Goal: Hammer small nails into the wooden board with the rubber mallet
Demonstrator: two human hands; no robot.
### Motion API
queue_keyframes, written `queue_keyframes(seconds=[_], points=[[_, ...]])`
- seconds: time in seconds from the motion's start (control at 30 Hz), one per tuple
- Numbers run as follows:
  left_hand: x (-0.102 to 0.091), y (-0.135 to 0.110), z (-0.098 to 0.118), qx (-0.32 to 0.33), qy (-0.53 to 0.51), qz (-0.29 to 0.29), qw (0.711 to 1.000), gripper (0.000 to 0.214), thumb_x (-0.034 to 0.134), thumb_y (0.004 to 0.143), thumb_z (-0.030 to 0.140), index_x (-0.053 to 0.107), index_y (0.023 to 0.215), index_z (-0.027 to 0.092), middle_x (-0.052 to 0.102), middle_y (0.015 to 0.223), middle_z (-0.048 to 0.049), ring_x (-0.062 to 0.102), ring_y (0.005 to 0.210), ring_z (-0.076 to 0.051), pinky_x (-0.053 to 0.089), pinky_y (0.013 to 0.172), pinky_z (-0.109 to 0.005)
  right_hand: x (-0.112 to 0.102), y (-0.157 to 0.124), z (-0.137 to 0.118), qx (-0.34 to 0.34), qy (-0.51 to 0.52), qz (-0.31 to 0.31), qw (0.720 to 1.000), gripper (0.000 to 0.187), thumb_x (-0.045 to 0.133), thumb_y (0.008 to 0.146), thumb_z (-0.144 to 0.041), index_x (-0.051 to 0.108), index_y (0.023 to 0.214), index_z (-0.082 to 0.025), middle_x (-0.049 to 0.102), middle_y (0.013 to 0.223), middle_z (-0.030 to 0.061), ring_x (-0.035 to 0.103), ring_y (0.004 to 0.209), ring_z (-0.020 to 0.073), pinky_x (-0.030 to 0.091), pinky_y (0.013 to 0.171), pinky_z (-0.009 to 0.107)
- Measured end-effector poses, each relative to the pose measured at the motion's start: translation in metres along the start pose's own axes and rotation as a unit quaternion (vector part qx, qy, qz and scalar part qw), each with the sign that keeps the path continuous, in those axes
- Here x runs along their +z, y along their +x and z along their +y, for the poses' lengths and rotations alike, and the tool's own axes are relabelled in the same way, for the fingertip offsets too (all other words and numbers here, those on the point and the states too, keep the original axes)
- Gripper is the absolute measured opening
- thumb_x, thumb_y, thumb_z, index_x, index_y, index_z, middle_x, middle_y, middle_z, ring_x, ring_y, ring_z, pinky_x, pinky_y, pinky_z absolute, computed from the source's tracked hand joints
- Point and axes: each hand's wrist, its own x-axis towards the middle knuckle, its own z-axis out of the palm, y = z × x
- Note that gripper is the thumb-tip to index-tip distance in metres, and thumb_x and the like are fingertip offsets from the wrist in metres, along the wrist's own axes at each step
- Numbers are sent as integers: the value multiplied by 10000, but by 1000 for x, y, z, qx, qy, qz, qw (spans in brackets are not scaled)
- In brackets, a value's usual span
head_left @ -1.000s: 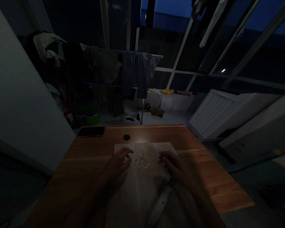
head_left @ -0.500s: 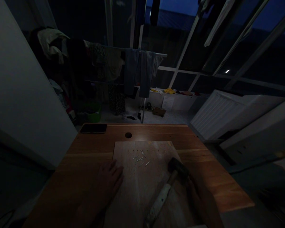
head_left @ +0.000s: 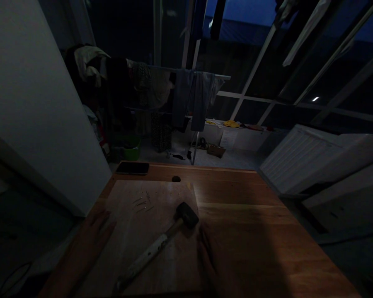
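A pale wooden board point(head_left: 127, 231) lies on the left part of a brown wooden table point(head_left: 255, 231). A mallet with a black head point(head_left: 186, 215) and a pale handle lies slantwise on the board. Several small nails point(head_left: 141, 203) are scattered near the board's far left. My left hand point(head_left: 93, 240) lies at the board's left edge with its fingers stretched forward. At the board's right edge, just right of the mallet head, my right hand point(head_left: 209, 256) has its fingers stretched too. Neither hand holds anything that I can make out in the dim light.
A dark phone point(head_left: 132, 168) lies at the table's far left corner, with a round hole point(head_left: 175, 179) in the tabletop beside it. A white wall point(head_left: 34, 124) stands close on the left. A clothes rack point(head_left: 180, 95) with hanging garments stands beyond the table, and a white radiator point(head_left: 298, 157) is at the right.
Both hands drew back from the nails to the board's side edges, uncovering the mallet. The board, with nails and mallet, has shifted left on the table. The view swung right.
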Motion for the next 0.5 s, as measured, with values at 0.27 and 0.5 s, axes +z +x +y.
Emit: queue_keyframes(seconds=[0.27,0.5], points=[[2,-2,37,3,66,-39,997,440,484,915,427,713,1230,221,697,1290,-121,659,1185,-313,527,1017,-451,-7,-6,17,-34,-33,7,999,473,463,1045,-467,629,1441,-269,609,1511,78,563,1405,295,483,1177,503],[18,-20,89,35,-19,-141,989,461,435,979,379,669,1348,233,659,1404,-125,669,1207,-302,524,1034,-477,-60,-27,71,76,-44,107,990,560,442,1003,-631,732,1266,-231,717,1355,137,681,1250,331,579,1060,484]])
